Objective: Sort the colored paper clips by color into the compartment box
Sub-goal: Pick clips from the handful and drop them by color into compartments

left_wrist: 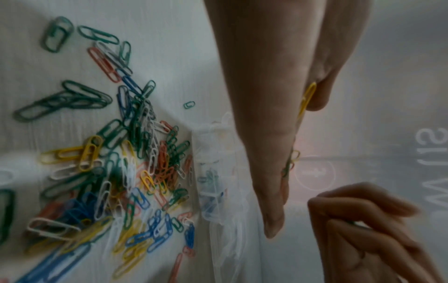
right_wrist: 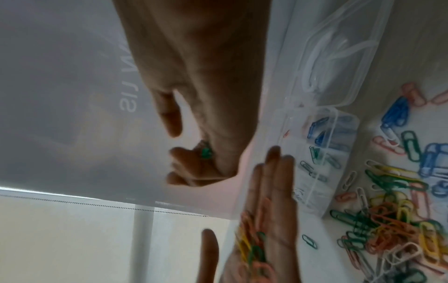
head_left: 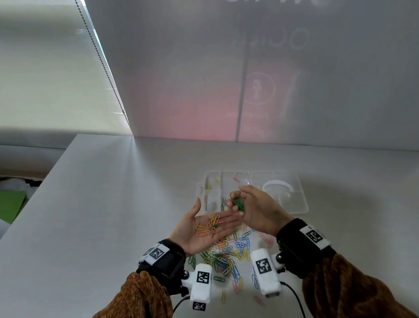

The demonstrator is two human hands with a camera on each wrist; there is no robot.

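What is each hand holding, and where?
Right hand pinches green clips at its fingertips. Left hand, flat, carries mixed clips on its palm.

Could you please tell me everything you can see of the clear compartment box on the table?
The compartment box is clear, thin-looking plastic, lying open on the white table beyond the loose pile of clips. Dividers split its left part into small cells holding a few yellow, green, blue, white and pink clips. Its flat lid lies open to the right. Neither hand appears to touch it.
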